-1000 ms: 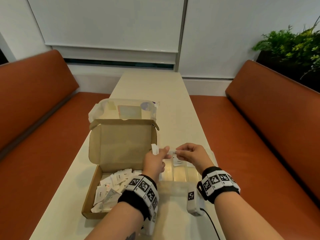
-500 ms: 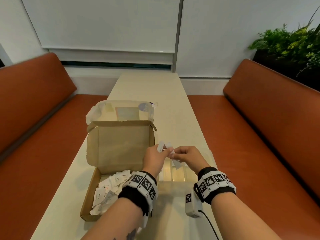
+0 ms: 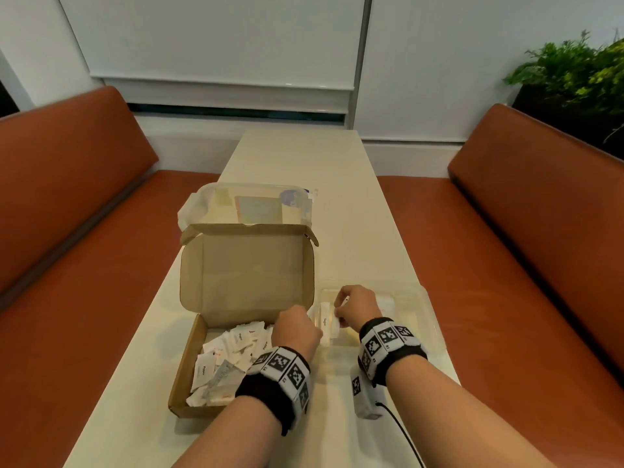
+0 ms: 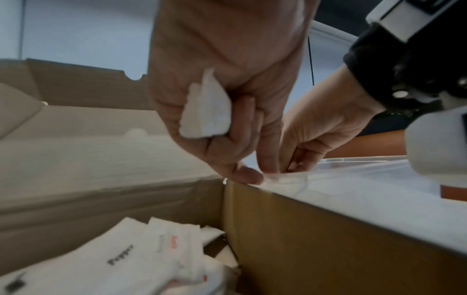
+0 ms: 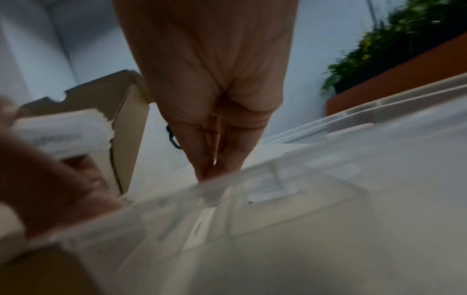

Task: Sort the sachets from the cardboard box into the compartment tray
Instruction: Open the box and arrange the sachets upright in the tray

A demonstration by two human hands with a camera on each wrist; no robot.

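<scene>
Head view: left hand (image 3: 297, 331) over the right edge of the cardboard box (image 3: 216, 319), fingers curled; loose sachets (image 3: 233, 352) inside. Right hand (image 3: 358, 310) curled over the compartment tray (image 3: 422, 319).

Left wrist view: left hand fingers clamp a white sachet (image 4: 207, 107) against the palm; fingertips (image 4: 248, 175) at the tray rim.

Right wrist view: blurred. Right fingertips (image 5: 209, 169) together, touching a tray divider; what they hold, cannot tell.

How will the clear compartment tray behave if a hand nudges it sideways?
Compartment tray looks thin clear plastic holding few sachets, so probably light and apt to slide on the smooth table. Low and wide, so tipping seems unlikely. Thin walls may flex.
</scene>
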